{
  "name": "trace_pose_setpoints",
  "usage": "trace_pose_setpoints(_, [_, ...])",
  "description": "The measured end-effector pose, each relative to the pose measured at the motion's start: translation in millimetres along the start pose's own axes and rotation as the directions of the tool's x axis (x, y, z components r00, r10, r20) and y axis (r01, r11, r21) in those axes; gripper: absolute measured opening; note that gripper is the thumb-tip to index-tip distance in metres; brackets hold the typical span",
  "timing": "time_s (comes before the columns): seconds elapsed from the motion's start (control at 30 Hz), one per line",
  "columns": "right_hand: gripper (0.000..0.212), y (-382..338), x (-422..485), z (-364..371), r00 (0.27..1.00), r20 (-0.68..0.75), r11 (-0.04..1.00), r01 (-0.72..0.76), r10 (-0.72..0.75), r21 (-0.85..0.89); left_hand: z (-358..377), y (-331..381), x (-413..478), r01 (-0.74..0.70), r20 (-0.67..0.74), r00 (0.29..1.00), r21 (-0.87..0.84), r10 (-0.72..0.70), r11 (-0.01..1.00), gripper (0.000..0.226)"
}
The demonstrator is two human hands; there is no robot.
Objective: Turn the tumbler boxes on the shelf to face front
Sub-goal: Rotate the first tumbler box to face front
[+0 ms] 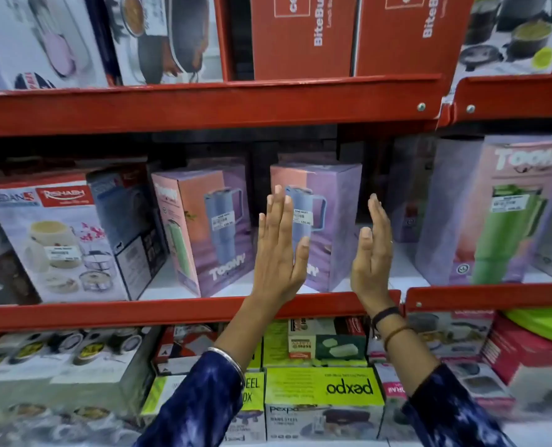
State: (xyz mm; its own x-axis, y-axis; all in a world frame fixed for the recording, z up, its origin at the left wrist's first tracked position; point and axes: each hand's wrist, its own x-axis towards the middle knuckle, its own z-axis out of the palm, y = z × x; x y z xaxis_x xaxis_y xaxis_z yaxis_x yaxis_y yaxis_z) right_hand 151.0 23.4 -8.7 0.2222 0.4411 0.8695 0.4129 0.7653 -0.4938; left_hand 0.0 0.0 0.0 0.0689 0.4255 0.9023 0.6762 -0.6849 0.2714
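Three tumbler boxes stand on the middle red shelf (171,312). The left tumbler box (210,227) is angled, showing a corner with a blue tumbler picture. The middle tumbler box (332,221) shows its blue tumbler picture to the front. A larger tumbler box (494,214) with a green tumbler stands at the right. My left hand (281,253) is flat and open in front of the middle box's left side. My right hand (373,253) is open, edge-on, by that box's right side. Neither hand grips anything.
A casserole set box (52,240) stands left of the tumbler boxes. Red lunch box cartons (303,37) fill the shelf above. Green pexpo boxes (323,388) and other cartons sit on the shelf below. Bare white shelf shows between the middle and right tumbler boxes.
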Motion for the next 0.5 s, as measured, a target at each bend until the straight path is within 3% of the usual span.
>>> trace_pose_setpoints(0.07, [0.049, 7, 1, -1, 0.992, -0.023, 0.991, -0.127, 0.128, 0.041, 11, 2, -5, 0.087, 0.013, 0.996, -0.033, -0.087, 0.996, 0.061])
trace_pose_setpoints(0.2, [0.051, 23, 2, 2, 0.911, 0.092, 0.898, -0.411, 0.401, 0.155, 36, 11, -17, 0.191, 0.091, 0.980, -0.159, -0.178, 0.969, 0.062])
trace_pose_setpoints(0.4, [0.054, 44, 15, 5, 0.725, 0.329, 0.697, -0.682, 0.605, 0.221, 64, 23, -32, 0.422, 0.058, 0.906, -0.214, -0.420, 0.881, 0.063])
trace_pose_setpoints(0.5, [0.055, 46, 18, 8, 0.650, 0.354, 0.612, -0.757, 0.673, 0.227, 70, 23, -35, 0.432, 0.056, 0.902, -0.142, -0.428, 0.891, 0.065])
